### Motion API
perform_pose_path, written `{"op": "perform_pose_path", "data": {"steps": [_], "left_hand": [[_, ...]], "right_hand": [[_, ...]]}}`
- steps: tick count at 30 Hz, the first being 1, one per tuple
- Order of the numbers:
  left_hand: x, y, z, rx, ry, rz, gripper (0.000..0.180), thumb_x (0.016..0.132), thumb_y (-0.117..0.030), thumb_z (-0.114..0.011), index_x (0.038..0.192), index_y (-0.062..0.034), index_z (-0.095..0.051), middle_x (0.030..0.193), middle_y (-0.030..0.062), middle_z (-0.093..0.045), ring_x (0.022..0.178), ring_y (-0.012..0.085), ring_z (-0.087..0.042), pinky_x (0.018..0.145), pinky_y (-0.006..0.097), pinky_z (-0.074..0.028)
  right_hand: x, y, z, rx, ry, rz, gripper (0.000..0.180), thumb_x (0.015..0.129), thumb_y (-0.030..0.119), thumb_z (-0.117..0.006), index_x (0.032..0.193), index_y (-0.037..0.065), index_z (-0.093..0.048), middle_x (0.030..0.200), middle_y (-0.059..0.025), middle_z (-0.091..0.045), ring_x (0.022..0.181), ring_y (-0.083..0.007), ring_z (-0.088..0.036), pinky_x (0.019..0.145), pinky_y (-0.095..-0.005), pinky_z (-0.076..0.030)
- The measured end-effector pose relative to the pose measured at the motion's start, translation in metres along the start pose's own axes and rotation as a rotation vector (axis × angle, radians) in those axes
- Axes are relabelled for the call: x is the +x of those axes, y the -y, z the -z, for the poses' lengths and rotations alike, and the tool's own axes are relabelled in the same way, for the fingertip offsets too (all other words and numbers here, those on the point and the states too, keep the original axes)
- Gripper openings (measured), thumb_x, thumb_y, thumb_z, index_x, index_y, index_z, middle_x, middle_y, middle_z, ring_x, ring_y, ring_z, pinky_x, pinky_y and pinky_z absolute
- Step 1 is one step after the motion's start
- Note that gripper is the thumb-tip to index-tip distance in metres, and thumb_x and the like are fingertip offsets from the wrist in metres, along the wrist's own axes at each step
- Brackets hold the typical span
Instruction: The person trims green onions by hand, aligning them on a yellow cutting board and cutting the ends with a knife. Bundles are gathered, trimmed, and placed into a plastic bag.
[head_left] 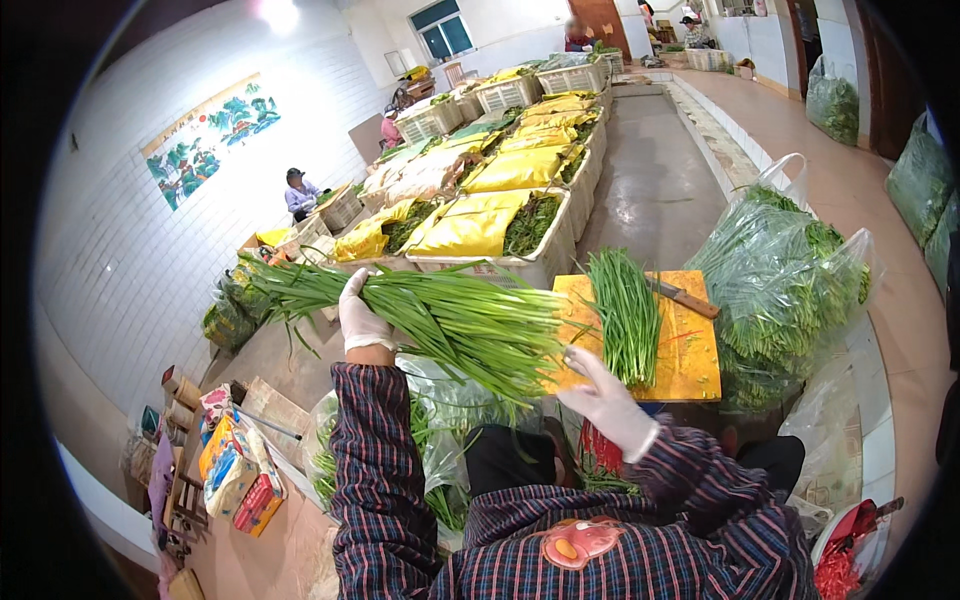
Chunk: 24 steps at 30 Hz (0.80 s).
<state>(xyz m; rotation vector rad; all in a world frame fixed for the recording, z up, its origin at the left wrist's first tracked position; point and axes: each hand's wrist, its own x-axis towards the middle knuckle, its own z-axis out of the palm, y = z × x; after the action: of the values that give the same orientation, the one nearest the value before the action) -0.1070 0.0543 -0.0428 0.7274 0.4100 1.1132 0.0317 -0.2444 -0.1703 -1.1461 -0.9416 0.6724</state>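
My left hand, in a white glove, is closed around the leafy part of a large bunch of garlic chives, held sideways in front of me with its pale stem ends pointing right. Just below those ends is my gloved right hand, its fingers stretched toward the stems and apparently holding nothing. A second, neater bundle of garlic chives lies on a yellow cutting board. Beside that bundle rests a knife with a wooden handle.
A big clear bag of greens stands right of the board. An open plastic bag with loose chives sits below my left arm. Ahead are rows of white crates under yellow covers. Other people work farther off.
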Motion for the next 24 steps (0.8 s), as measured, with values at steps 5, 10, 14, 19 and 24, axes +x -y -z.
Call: {"op": "perform_pose_path", "data": {"steps": [5,10,14,19,24], "left_hand": [[-0.004,0.01,-0.012,0.025,0.03,-0.015,0.014,0.087,-0.016,-0.053,0.082,-0.0042,-0.059,0.077,0.0073,-0.063,0.068,0.0243,-0.061,0.066,0.037,-0.053],[0.004,-0.001,0.024,0.022,0.029,-0.028,0.013,0.085,-0.015,-0.055,0.08,-0.0047,-0.059,0.076,0.0072,-0.063,0.068,0.0237,-0.061,0.066,0.037,-0.052],[-0.001,-0.006,0.042,-0.007,0.07,-0.023,0.016,0.087,-0.018,-0.052,0.081,-0.0047,-0.06,0.079,0.0081,-0.064,0.073,0.0244,-0.062,0.07,0.037,-0.052],[0.005,-0.016,0.065,0.009,0.041,-0.034,0.015,0.085,-0.016,-0.055,0.086,-0.0027,-0.06,0.085,0.0119,-0.065,0.079,0.0294,-0.062,0.077,0.043,-0.053],[-0.012,-0.017,0.057,0.058,0.057,0.024,0.021,0.087,-0.019,-0.053,0.092,0.0002,-0.059,0.09,0.0153,-0.065,0.084,0.0318,-0.063,0.081,0.045,-0.052]], "right_hand": [[0.034,-0.002,-0.037,0.554,-0.195,-0.047,0.023,0.087,0.009,-0.06,0.107,-0.002,-0.058,0.096,-0.0059,-0.058,0.098,-0.0123,-0.054,0.087,-0.0252,-0.042],[-0.01,0.001,-0.005,-0.037,0.014,0.05,0.021,0.09,0.014,-0.053,0.1,-0.002,-0.062,0.098,-0.0075,-0.063,0.092,-0.0127,-0.057,0.087,-0.0269,-0.041],[-0.067,-0.038,0.06,-0.279,0.471,-0.316,0.029,0.089,0.023,-0.056,0.106,0.0,-0.06,0.101,-0.0136,-0.061,0.093,-0.0205,-0.059,0.087,-0.0319,-0.045],[-0.076,-0.058,0.07,-0.95,0.184,-0.014,0.078,0.077,0.046,-0.066,0.134,0.001,-0.037,0.137,-0.0221,-0.038,0.121,-0.0343,-0.046,0.097,-0.0383,-0.041],[0.037,0.028,0.0,-0.456,0.111,0.262,0.089,0.075,0.022,-0.072,0.144,0.005,-0.018,0.144,-0.0194,-0.03,0.106,-0.0248,-0.057,0.089,-0.0331,-0.046]]}}
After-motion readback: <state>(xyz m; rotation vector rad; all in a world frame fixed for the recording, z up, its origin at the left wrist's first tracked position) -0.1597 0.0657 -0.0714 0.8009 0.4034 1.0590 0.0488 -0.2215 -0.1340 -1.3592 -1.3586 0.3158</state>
